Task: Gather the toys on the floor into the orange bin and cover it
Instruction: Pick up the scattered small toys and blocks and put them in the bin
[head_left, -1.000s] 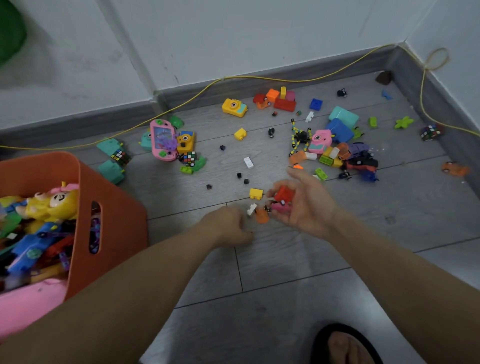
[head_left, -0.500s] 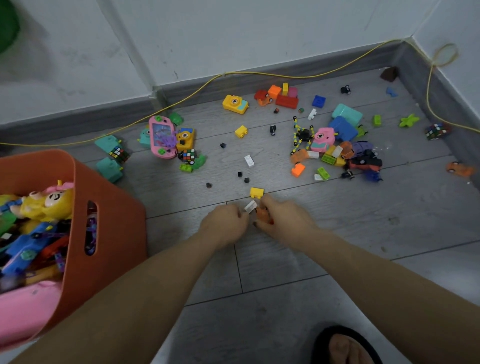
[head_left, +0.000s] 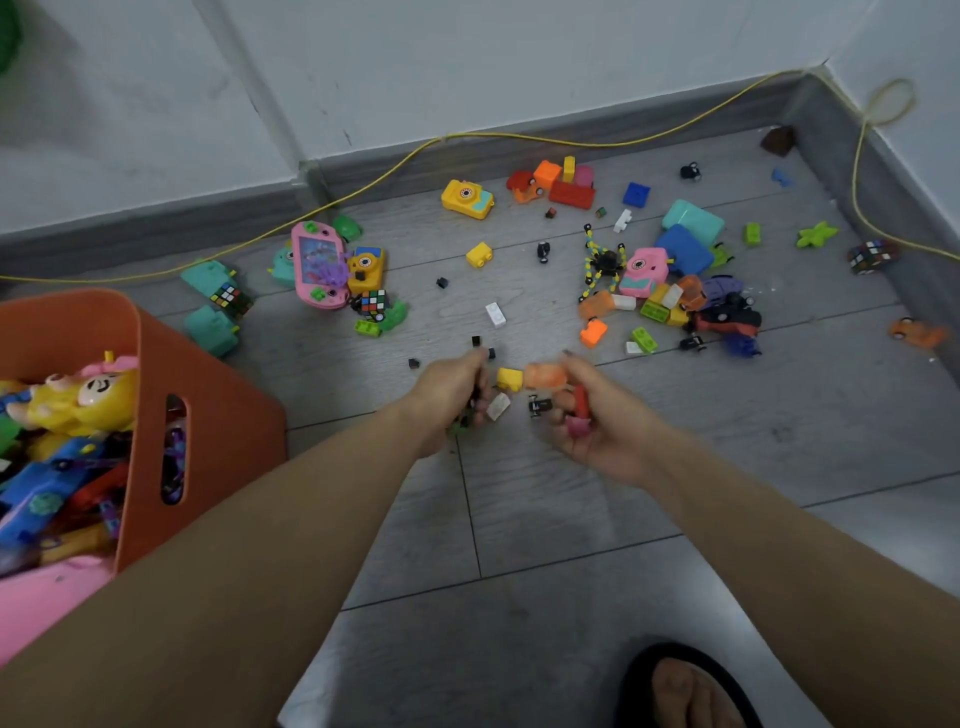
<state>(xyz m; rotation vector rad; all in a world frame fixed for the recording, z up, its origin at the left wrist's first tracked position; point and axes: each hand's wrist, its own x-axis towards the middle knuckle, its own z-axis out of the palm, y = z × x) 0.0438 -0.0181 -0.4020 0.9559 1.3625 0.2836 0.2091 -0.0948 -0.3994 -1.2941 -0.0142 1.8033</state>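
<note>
Head view: right hand (head_left: 597, 421) is half-closed around red, pink and orange pieces; left hand (head_left: 452, 389) curled, contents unclear. Yellow brick (head_left: 510, 378) between them is best scooped before crossing to orange bin (head_left: 218, 415), left.

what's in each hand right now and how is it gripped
Right hand: small red and pink toy pieces cupped in the curled fingers. Left hand: closed around small pieces, too blurred to identify.

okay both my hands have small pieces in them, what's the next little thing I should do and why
Probably pinch up the yellow brick lying between your left hand and right hand; it's the closest loose piece, then carry everything to the orange bin.
</note>
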